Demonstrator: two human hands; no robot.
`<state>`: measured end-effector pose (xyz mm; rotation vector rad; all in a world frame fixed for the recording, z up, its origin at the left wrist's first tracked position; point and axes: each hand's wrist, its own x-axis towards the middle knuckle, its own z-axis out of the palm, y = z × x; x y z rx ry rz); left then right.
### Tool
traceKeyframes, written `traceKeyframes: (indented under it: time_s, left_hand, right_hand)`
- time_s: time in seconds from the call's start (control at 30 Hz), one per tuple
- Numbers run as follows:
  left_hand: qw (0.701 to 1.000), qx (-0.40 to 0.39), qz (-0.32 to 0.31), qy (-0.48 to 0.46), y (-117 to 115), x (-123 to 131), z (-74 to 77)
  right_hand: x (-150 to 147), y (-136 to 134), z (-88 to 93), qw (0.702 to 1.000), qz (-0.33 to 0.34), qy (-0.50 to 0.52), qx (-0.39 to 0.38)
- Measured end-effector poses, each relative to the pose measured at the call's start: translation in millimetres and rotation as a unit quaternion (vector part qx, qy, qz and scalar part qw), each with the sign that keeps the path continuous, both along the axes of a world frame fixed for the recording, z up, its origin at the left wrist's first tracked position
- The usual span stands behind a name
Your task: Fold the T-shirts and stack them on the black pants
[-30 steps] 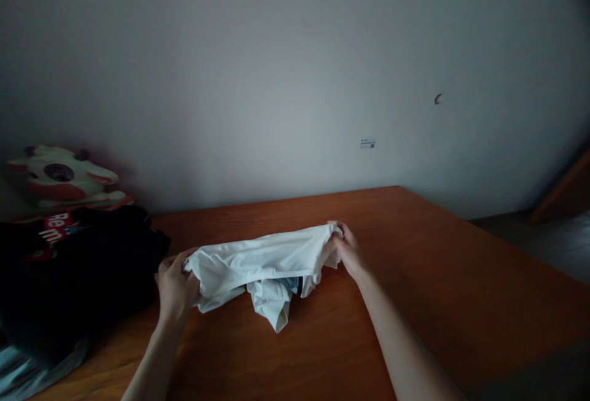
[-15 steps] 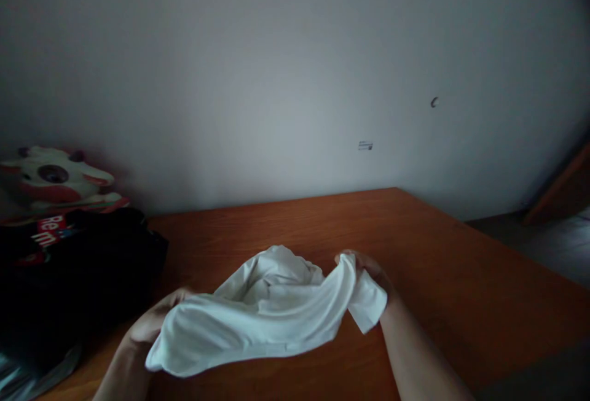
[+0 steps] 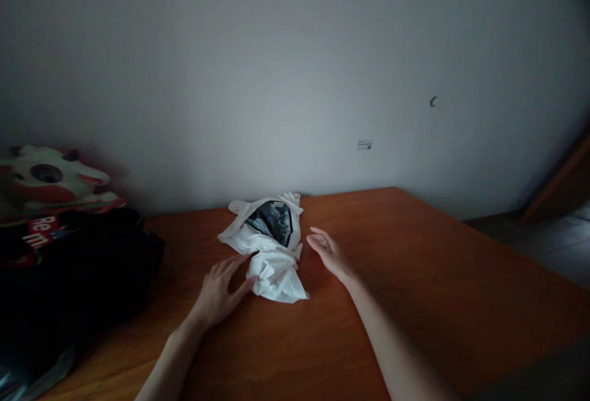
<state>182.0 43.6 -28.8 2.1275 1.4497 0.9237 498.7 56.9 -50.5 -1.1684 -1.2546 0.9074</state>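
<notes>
A white garment with a dark grey printed patch, apparently a T-shirt (image 3: 276, 272), lies crumpled on the wooden tabletop (image 3: 369, 235). Its print faces up at the far end, while the near end is bunched in folds. At the cloth's left side is my left hand (image 3: 221, 290), open, thumb and fingers apart, with the fingertips at the fabric's edge; whether they touch it I cannot tell. My right hand (image 3: 329, 253) is just right of the cloth, open and apart from it, fingers extended toward it.
To the left is a heap of black clothing (image 3: 92, 278) with red and white lettering. A cow-shaped plush toy (image 3: 50, 174) sits behind it. The pale wall (image 3: 276, 81) rises directly behind the tabletop, bearing a small label (image 3: 364, 145) and a hook-like fitting (image 3: 434, 102).
Both hands have let go of the white garment, which was stretched between them. It now lies farther back in a heap, print showing. My hands have come closer together.
</notes>
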Motion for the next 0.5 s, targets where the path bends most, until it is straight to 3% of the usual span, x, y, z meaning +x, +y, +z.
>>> traceKeyframes:
  time_s: [0.07,0.17,0.27,0.37,0.43,0.5]
  left_hand:
    - [0.993,0.026,-0.055,0.101,-8.0,11.5,0.8]
    - [0.987,0.038,-0.114,0.105,-14.8,17.0,9.1]
    - [0.983,-0.022,-0.171,0.058,-16.6,11.7,18.8]
    - [0.986,-0.101,-0.131,-0.033,-17.9,8.7,23.1]
    - [0.984,-0.122,-0.09,-0.089,-19.0,12.3,22.0]
    - [0.979,-0.141,-0.089,-0.117,-19.7,18.7,19.1]
  right_hand:
    - [-14.3,-6.0,-0.5,0.987,0.022,-0.144,0.063]
    - [-29.1,-13.0,1.5,0.956,0.07,-0.264,0.11]
    - [-32.0,-16.3,7.1,0.965,0.154,-0.201,0.064]
    - [-31.3,-18.7,13.6,0.965,0.234,-0.114,-0.002]
    - [-33.8,-20.2,15.5,0.968,0.233,-0.094,-0.001]
    - [-38.2,-21.1,14.3,0.977,0.179,-0.116,0.026]
